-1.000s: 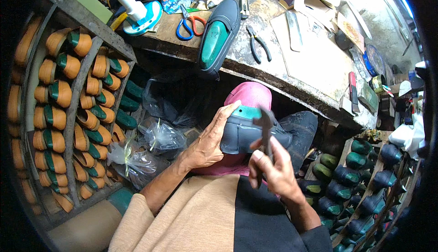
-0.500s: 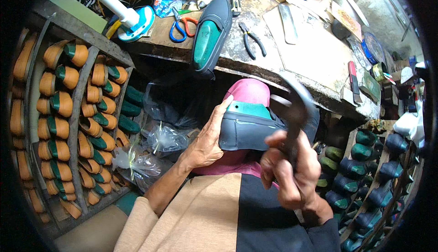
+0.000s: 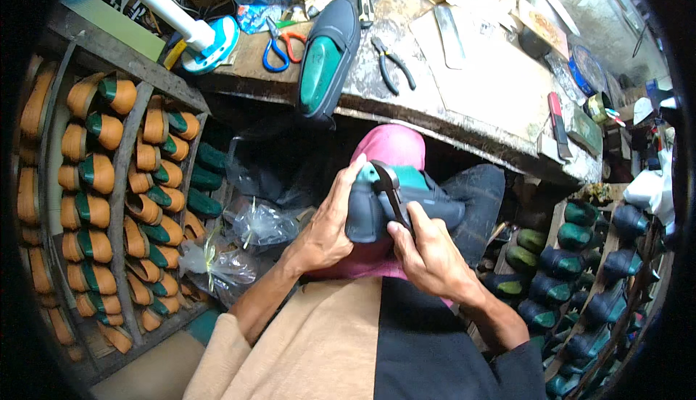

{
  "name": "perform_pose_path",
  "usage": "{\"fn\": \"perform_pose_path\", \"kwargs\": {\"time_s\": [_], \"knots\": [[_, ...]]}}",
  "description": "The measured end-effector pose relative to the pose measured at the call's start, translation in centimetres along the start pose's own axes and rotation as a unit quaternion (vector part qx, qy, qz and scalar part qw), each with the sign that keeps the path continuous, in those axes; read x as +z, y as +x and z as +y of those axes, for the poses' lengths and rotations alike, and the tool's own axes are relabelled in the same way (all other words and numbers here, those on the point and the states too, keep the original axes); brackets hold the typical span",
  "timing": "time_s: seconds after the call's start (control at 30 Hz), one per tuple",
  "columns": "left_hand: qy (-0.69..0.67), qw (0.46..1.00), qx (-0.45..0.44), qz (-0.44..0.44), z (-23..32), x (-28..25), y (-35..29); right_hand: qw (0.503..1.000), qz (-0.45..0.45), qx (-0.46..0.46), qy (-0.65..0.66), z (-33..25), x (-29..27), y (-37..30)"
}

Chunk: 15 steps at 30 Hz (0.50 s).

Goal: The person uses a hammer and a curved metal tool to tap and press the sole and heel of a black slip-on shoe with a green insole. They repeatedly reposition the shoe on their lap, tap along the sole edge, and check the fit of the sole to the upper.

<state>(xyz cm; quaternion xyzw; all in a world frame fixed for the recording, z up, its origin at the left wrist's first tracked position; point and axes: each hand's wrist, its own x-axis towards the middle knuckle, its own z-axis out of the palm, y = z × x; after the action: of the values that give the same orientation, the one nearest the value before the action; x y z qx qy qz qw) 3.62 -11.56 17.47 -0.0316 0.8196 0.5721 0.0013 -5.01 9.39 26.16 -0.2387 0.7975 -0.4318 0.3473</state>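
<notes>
Head view: a dark shoe [image 3: 363,220] on a green last [image 3: 412,176] lies across a pink-covered leg [image 3: 392,145]. The left hand [image 3: 328,225] clasps the shoe's left end. The right hand [image 3: 429,253] is wrapped round a hammer [image 3: 392,196] — its head over the last, just beside the left fingertips — contact unclear.

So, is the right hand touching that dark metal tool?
Touching. The head view shows the right hand closed around the lower part of the dark metal tool, with no gap between them.
</notes>
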Motion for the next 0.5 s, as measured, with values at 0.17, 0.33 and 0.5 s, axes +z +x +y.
{"fn": "perform_pose_path", "kwargs": {"time_s": [0.17, 0.33, 0.5], "knots": [[0.024, 0.997, 0.07, 0.036, -0.2, 0.3, -0.1, 0.995, -0.07, -0.001, 0.067, 4.0, 0.3, -1.1], [-0.035, 0.992, 0.099, 0.065, 0.3, -0.7, 0.8, 0.952, 0.119, 0.074, 0.274, 7.5, -0.3, -2.7], [0.071, 0.988, 0.107, 0.088, 4.5, -1.2, 0.6, 0.928, 0.272, 0.07, 0.245, 13.1, -2.0, -4.4]]}}
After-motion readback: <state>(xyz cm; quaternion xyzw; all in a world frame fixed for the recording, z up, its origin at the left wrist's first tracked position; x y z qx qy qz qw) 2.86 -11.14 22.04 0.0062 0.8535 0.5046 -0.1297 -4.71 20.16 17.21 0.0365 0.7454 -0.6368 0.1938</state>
